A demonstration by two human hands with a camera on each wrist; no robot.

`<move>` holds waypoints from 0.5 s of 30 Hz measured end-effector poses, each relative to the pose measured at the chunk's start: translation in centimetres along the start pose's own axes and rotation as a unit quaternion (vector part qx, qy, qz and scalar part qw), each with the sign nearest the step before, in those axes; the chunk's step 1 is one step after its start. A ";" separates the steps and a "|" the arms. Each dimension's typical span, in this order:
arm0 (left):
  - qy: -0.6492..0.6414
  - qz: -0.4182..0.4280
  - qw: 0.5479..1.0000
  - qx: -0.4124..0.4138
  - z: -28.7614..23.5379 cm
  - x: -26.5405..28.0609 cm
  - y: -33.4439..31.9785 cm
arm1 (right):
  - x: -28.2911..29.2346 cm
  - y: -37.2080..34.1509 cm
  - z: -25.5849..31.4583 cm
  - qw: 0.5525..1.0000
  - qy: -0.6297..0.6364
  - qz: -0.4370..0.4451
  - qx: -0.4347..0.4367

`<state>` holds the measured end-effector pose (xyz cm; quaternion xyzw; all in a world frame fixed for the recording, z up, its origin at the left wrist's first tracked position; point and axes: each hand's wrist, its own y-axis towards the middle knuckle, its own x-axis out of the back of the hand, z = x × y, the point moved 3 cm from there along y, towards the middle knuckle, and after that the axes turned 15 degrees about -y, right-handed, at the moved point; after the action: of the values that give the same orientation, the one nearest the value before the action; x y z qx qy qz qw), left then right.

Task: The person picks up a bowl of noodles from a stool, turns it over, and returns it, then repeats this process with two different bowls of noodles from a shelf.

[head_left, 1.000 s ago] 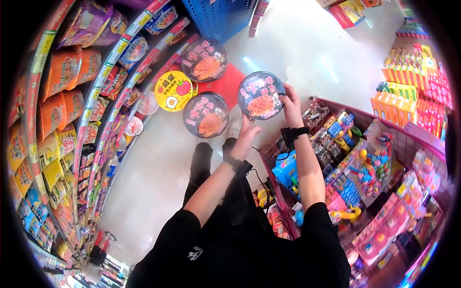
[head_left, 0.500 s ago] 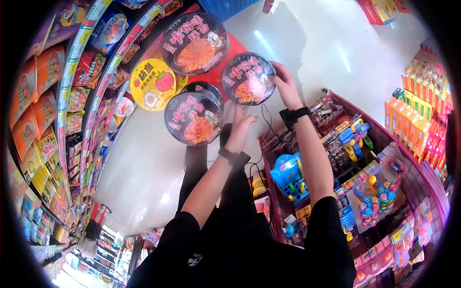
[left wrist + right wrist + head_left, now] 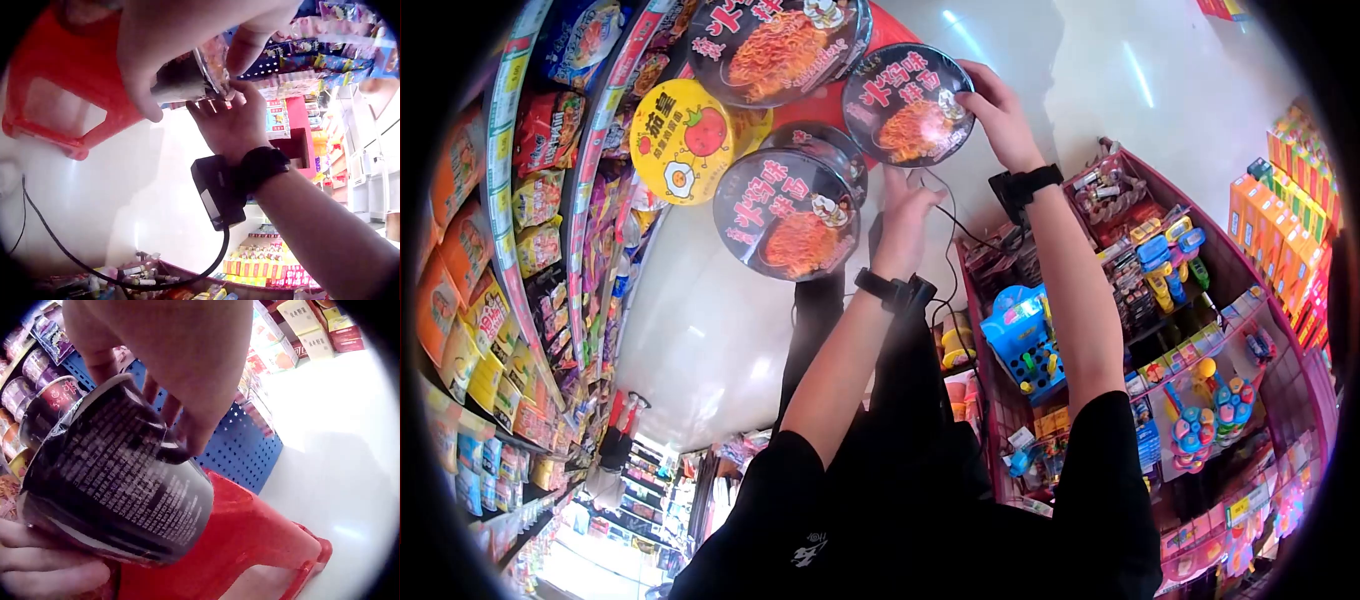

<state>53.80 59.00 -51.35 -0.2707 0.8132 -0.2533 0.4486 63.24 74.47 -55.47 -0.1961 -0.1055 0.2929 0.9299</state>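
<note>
Noodle bowl [image 3: 125,472] | lid [image 3: 909,106] on, contents hidden | right fingers [image 3: 988,84] clamped on it | left fingers [image 3: 56,575] touching, grip unclear

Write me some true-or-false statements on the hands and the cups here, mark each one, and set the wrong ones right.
1. The left hand and right hand both hold one black cup. True.
2. The yellow-lidded cup is in the right hand. False: neither hand touches it.
3. The black cup's lid shows a picture of noodles. True.
4. The stool is blue. False: it is red.
5. A black band is on the right wrist. True.
6. The black cup's lid has been peeled off. False: the lid is in place.
</note>
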 end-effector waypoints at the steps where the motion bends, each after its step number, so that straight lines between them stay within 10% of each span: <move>1: -0.001 0.003 1.000 0.004 0.0 0.1 0.1 | -0.2 0.1 -0.1 1.000 0.003 -0.002 0.005; 15: 0.000 0.015 1.000 0.012 0.3 0.9 0.2 | -1.3 -0.3 -0.7 0.997 0.063 -0.043 0.007</move>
<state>53.56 58.50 -52.20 -0.2532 0.8140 -0.2560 0.4558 62.55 73.21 -56.10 -0.2023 -0.0533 0.2403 0.9479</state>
